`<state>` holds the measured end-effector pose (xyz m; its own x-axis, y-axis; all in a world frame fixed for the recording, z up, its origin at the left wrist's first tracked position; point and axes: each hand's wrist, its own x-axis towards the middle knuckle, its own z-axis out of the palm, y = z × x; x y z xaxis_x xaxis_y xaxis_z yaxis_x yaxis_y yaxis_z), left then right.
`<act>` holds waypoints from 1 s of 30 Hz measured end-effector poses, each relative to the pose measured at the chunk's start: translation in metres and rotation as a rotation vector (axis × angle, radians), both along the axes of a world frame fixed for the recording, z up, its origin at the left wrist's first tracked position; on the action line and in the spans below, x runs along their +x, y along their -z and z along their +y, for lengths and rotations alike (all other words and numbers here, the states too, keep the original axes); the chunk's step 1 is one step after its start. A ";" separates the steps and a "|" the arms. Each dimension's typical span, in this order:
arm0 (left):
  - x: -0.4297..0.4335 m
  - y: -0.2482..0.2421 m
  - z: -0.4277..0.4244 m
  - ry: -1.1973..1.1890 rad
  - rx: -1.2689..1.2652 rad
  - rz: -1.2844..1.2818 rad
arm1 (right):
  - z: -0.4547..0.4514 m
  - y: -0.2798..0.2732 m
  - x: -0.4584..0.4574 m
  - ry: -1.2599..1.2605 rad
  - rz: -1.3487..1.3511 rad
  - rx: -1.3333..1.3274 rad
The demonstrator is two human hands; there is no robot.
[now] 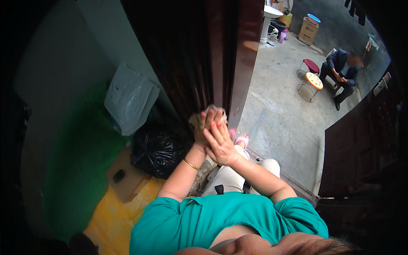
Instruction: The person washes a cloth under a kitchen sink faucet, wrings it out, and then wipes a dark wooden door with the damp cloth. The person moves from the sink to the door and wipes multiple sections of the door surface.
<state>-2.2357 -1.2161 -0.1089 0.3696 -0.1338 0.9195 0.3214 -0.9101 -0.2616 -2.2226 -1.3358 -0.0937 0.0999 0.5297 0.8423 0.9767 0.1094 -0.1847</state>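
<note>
My left hand (204,127), with a gold bangle on its wrist, lies with fingers apart over a pale crumpled cloth (211,111), at the lower part of a dark brown door frame (220,63). The cloth is pressed between the fingers and the frame. My right hand (220,143) rests partly across the left one, its fingers spread; nothing shows in it. Below the hands are my legs in cream trousers (223,183) and my feet in pink slippers (242,140).
Left: a black plastic bag (157,151), a translucent bag (130,98), a cardboard piece (127,188) and yellow cloth (111,220). Right: an open dark door (360,153). Beyond the doorway, a seated person (341,71), two stools (314,81), a white washbasin (272,12) and a carton (308,31).
</note>
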 end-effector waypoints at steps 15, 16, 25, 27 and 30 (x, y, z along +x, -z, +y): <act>0.024 -0.275 0.004 0.101 0.156 -0.407 | 0.044 -0.217 0.050 -0.070 -0.227 0.482; 0.024 -0.270 0.005 0.069 0.090 -0.352 | 0.045 -0.212 0.052 -0.076 -0.216 0.487; 0.007 -0.003 -0.003 -0.035 -0.013 -0.065 | 0.010 -0.020 0.013 -0.067 -0.032 0.159; -0.001 0.036 -0.007 -0.045 -0.027 -0.017 | 0.001 0.017 0.003 -0.077 0.044 0.039; -0.001 0.029 -0.006 0.006 -0.079 -0.009 | 0.003 0.029 0.008 -0.088 0.040 -0.039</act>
